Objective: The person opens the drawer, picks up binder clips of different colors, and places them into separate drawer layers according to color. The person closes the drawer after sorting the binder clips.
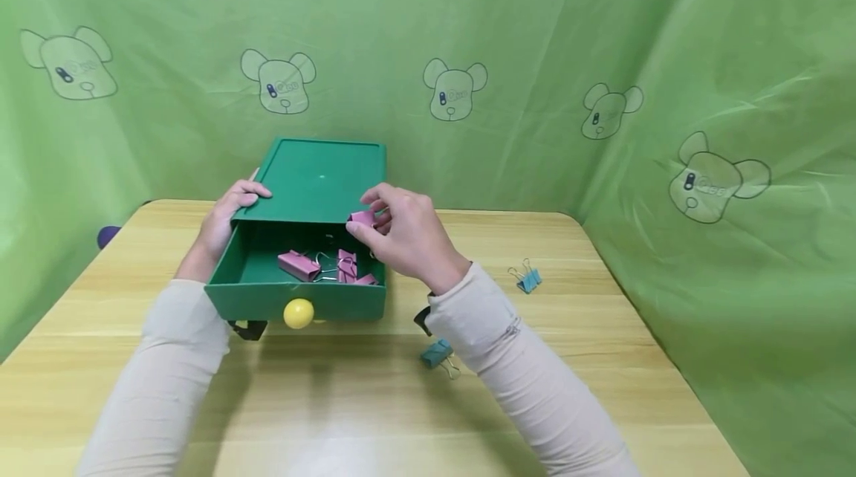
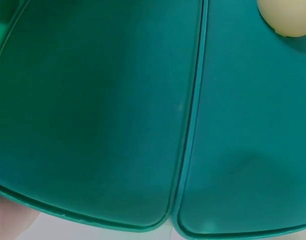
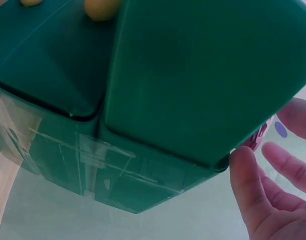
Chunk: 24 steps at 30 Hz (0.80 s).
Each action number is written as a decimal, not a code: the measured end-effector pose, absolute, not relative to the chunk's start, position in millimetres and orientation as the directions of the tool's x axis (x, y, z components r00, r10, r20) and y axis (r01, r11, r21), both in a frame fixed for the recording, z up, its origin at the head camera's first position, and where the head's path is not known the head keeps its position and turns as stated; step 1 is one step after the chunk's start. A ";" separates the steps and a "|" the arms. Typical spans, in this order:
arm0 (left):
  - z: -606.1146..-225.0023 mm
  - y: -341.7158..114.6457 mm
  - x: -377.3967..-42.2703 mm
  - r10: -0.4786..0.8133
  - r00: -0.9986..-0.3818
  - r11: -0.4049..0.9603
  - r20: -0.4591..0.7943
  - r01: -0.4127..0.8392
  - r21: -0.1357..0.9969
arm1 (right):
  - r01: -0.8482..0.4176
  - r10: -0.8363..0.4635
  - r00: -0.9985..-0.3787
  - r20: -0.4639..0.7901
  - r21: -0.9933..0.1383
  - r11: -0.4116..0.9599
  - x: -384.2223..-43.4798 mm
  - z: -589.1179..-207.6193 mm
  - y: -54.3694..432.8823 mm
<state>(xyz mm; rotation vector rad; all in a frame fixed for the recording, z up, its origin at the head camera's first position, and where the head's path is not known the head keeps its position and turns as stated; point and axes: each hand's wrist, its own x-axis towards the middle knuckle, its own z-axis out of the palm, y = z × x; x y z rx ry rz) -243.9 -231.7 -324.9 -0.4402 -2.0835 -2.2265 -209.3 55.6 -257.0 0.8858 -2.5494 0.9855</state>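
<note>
A green drawer cabinet (image 1: 321, 172) stands on the table with its top drawer (image 1: 294, 300) pulled out by a yellow knob (image 1: 299, 313). My left hand (image 1: 227, 221) rests against the cabinet's left side, its fingers laid over the top edge. Over the drawer's right rear corner, my right hand (image 1: 408, 232) pinches a pink binder clip (image 1: 362, 218) between thumb and fingers. Several pink binder clips lie inside the drawer, among them one on the left (image 1: 299, 265). In the right wrist view, the drawer wall partly hides the held clip (image 3: 259, 135).
Two teal binder clips lie on the wooden table (image 1: 321, 417), one farther back (image 1: 529, 280) and one (image 1: 438, 353) near my right sleeve. Clear tape (image 3: 92, 150) runs along the cabinet's side. A green curtain (image 1: 535, 53) hangs behind and at the sides.
</note>
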 end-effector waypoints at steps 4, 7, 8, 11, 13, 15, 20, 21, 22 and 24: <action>-325.8 -231.6 -243.1 0.144 -0.958 -0.081 0.248 0.239 0.968 | -0.631 -0.451 -0.775 0.442 -0.514 0.581 -209.1 -258.1 54.2; -326.2 -232.8 -242.3 0.139 -0.959 -0.083 0.245 0.235 0.968 | -0.635 -0.458 -0.772 0.441 -0.507 0.583 -209.3 -258.6 53.4; -326.3 -233.3 -241.9 0.139 -0.960 -0.082 0.242 0.233 0.969 | -0.638 -0.461 -0.770 0.442 -0.505 0.582 -209.5 -258.7 53.3; -325.9 -234.4 -241.3 0.136 -0.961 -0.070 0.240 0.232 0.970 | -0.646 -0.463 -0.763 0.452 -0.503 0.574 -210.6 -259.7 54.2; -325.1 -234.2 -241.8 0.137 -0.963 -0.056 0.233 0.227 0.972 | -0.647 -0.453 -0.762 0.463 -0.519 0.558 -212.0 -261.4 55.9; -323.8 -233.0 -242.8 0.138 -0.964 -0.038 0.227 0.224 0.974 | -0.646 -0.431 -0.763 0.482 -0.555 0.524 -214.4 -264.5 58.2; -319.9 -231.0 -245.7 0.122 -0.976 0.042 0.180 0.187 0.982 | -0.640 -0.309 -0.768 0.560 -0.661 0.393 -222.8 -277.8 65.7; -319.3 -231.2 -245.6 0.110 -0.980 0.056 0.165 0.172 0.984 | -0.638 -0.272 -0.770 0.577 -0.682 0.358 -224.3 -281.6 66.8; -319.0 -231.6 -244.5 0.094 -0.985 0.062 0.145 0.151 0.987 | -0.634 -0.234 -0.773 0.590 -0.702 0.323 -225.5 -285.6 68.0; -319.8 -232.9 -240.6 0.055 -0.991 0.073 0.126 0.129 0.989 | -0.629 -0.166 -0.777 0.607 -0.739 0.240 -227.5 -295.4 70.1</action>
